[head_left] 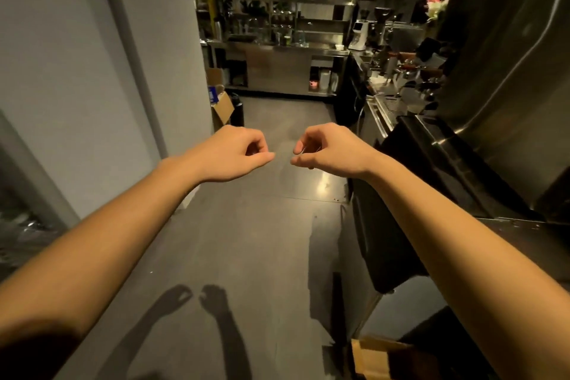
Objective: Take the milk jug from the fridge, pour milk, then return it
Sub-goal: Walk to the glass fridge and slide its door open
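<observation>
Both my arms reach forward over a grey floor in a narrow café aisle. My left hand point(237, 153) has its fingers curled in, thumb touching fingertips, and holds nothing. My right hand point(324, 149) is curled the same way and is empty too. The two hands hang close together at mid-frame, a small gap between them. No milk jug shows anywhere. No fridge can be told apart for sure; a glass-fronted unit point(21, 225) sits at the far left edge.
A steel counter point(398, 114) with an espresso machine point(416, 71) runs along the right. A back counter with shelves and tall dispensers point(277, 46) closes the aisle. A cardboard box point(222, 108) lies by the grey wall point(77, 71) on the left.
</observation>
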`<state>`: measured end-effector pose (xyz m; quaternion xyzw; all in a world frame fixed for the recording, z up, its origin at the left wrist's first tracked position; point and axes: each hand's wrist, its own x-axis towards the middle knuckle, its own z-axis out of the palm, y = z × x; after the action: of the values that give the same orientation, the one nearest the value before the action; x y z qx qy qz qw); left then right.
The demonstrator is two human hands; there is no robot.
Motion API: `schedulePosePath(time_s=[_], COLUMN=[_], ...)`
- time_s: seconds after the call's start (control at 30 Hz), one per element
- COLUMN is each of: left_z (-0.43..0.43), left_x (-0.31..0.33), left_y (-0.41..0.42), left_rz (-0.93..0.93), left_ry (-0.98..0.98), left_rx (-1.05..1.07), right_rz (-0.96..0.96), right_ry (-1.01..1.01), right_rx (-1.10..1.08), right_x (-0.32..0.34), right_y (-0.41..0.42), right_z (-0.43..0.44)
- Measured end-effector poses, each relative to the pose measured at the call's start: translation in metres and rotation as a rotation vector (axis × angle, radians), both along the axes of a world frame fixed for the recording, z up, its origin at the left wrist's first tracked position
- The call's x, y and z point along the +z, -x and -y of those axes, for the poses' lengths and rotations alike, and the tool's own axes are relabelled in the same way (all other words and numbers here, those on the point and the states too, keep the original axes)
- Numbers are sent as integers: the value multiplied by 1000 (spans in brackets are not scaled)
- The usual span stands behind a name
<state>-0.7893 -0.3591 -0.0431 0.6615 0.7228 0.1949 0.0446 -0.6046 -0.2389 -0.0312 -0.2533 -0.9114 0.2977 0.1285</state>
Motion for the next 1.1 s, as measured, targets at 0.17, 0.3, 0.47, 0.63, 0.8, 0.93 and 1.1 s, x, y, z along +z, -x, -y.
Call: schedulePosePath(time_s=[0.17, 0.3, 0.47, 0.63, 0.8, 0.93, 1.1], left_z=[24, 37, 50, 66, 94, 132, 189], left_x=[-2, 1, 14, 21, 28, 27, 18], left_y=[46, 77, 124, 162, 186, 209, 247], left_rz=[8, -20, -80, -76, -74, -65, -36], left_ry=[15, 15, 18, 40, 38, 29, 10], left_rx=[126, 221, 345, 475, 603, 705, 800], right_rz=[-5, -38, -88, -57, -74, -92, -86], right_ry=[4, -15, -20, -26, -20, -38, -42], right_rx=[119, 204, 340, 462, 599, 687, 800], right_x=[-6, -2, 5, 12, 16, 14, 12], right_y=[65, 111, 169, 231, 288, 333, 387], right_z=[0, -4, -12, -16, -3, 27, 85])
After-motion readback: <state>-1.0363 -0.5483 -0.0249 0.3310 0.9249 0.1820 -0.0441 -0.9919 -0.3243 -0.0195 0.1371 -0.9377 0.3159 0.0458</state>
